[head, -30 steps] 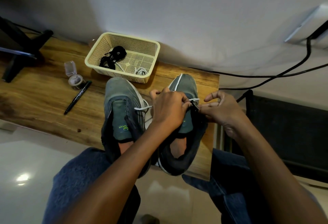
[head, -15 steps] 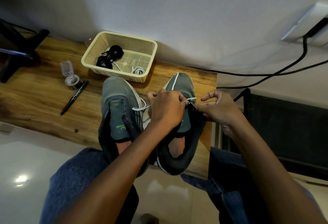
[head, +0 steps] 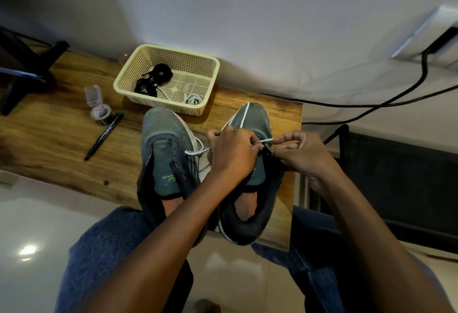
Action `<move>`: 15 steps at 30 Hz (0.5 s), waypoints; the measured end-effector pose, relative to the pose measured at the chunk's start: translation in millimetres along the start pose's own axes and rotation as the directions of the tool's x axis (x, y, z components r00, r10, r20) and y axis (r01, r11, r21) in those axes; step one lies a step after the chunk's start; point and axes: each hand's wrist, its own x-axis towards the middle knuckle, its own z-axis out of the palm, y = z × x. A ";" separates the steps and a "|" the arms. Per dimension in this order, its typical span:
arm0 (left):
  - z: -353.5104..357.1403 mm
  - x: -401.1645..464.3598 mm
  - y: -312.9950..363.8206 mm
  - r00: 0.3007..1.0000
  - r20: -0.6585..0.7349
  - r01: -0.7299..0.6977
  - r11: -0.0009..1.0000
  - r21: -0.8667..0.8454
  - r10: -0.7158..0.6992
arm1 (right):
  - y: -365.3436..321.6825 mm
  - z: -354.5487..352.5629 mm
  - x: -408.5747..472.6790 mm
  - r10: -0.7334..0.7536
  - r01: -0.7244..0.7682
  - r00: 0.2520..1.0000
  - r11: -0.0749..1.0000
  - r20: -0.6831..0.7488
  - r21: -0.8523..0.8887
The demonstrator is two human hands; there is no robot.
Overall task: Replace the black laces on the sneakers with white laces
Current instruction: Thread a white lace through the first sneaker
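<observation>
White lace (head: 266, 140) is going into the right sneaker (head: 255, 139) at the tabletop's (head: 49, 139) right end: right hand (head: 301, 156) pinches its tip, left hand (head: 235, 154) grips the shoe steady. Left sneaker (head: 166, 154) sits alongside; black laces (head: 155, 78) lie in the far basket (head: 213, 75).

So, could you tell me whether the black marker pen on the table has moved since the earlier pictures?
No. The marker pen lies at the same angle beside the small clear container, left of the basket; only the camera has shifted slightly.
</observation>
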 end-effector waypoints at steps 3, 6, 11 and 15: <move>-3.8 0.5 -0.7 0.999 0.034 -0.018 1.000 -0.023 0.019 | 0.8 0.7 -0.3 0.014 -0.013 1.000 1.000 0.011 -0.010; -6.1 2.1 -2.5 0.995 0.094 -0.026 0.999 -0.035 0.029 | 1.7 1.9 -0.1 -0.023 0.022 1.000 0.996 -0.005 -0.089; -8.6 1.7 -2.1 0.994 0.099 -0.042 0.999 0.008 0.041 | 3.2 3.7 2.6 -0.034 0.034 0.999 0.990 0.001 -0.138; -7.0 -0.6 1.6 0.997 0.030 -0.079 0.990 0.117 0.076 | 4.2 2.6 3.7 -0.037 0.038 0.999 0.992 0.014 -0.117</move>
